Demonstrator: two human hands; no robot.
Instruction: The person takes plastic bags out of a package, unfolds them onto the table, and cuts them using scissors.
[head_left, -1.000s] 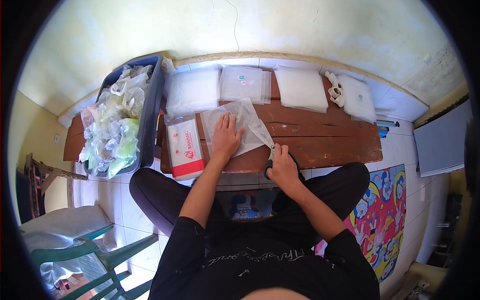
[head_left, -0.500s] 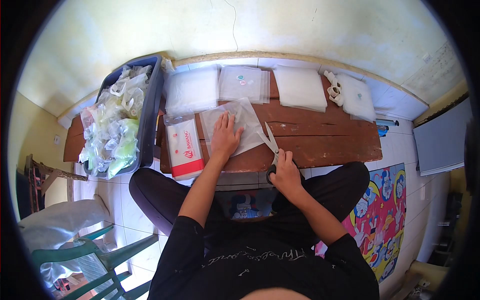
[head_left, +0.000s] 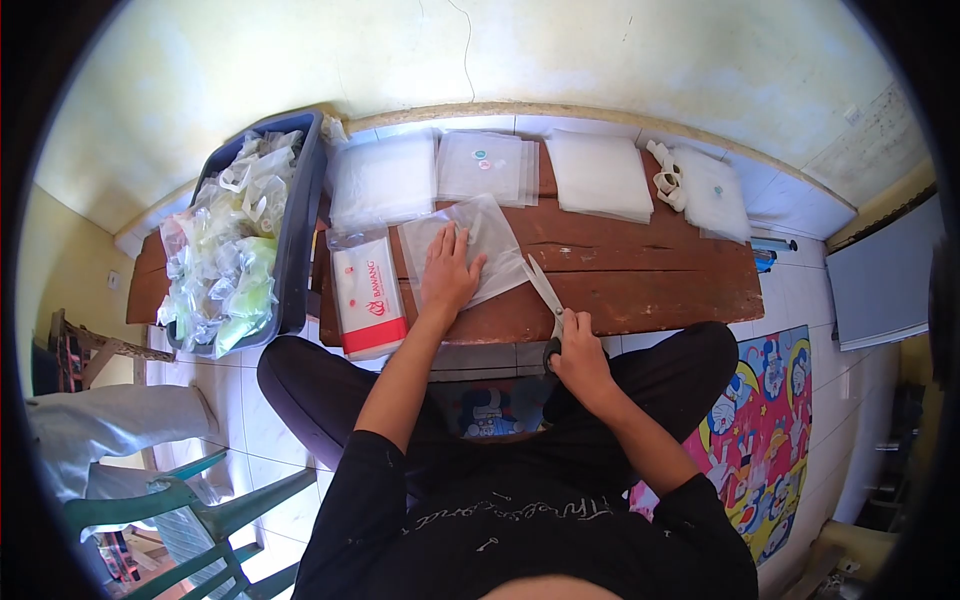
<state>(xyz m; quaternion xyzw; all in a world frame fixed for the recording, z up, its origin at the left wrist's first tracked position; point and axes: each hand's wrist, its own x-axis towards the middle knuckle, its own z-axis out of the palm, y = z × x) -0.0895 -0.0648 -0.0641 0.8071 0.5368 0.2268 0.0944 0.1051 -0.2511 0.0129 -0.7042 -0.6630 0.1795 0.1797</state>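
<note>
My left hand (head_left: 450, 270) lies spread and flat on a clear plastic bag (head_left: 495, 245) on the brown wooden bench. Held in my right hand (head_left: 580, 352) is a pair of scissors (head_left: 545, 288) with dark handles, its blades pointing up and left beside the bag's right edge. The blades look close together. Left of my left hand is a white and red package (head_left: 370, 290) marked BAWANG.
Stacks of clear bags (head_left: 383, 180) line the back of the bench (head_left: 650, 290), with a cream strap (head_left: 668, 178) among them. A dark bin (head_left: 315, 180) of crumpled plastic stands left. A green chair (head_left: 240, 500) is at lower left, a colorful mat (head_left: 770, 440) at right.
My right hand and the scissors have moved right, off the bag's edge. The blades opened, then came closer together. A pale cloth-covered shape behind the chair has shifted left.
</note>
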